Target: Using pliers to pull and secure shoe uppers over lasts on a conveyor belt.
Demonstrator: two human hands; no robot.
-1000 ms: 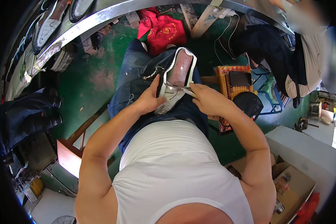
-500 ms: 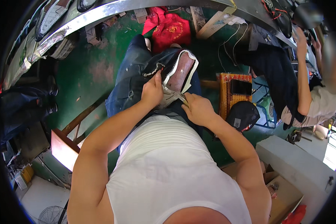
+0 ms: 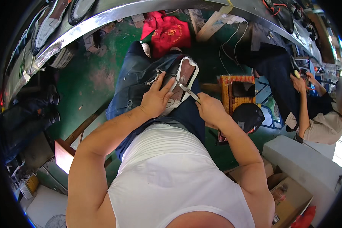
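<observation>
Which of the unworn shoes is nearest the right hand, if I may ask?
The upturned shoe on the lap, partly under the left hand; the other unworn shoes lie on the bench.

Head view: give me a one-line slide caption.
Left hand on a shoe across blue jeans, right hand holding a metal tool to it.

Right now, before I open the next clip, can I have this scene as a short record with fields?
Left hand: fingers spread against the shoe
Right hand: gripping a metal-headed tool
Shoe: on the jeans, brown underside up
Tool head: at the shoe; contact unclear
Right side: smartphone, black cap
Ahead: red cloth
</observation>
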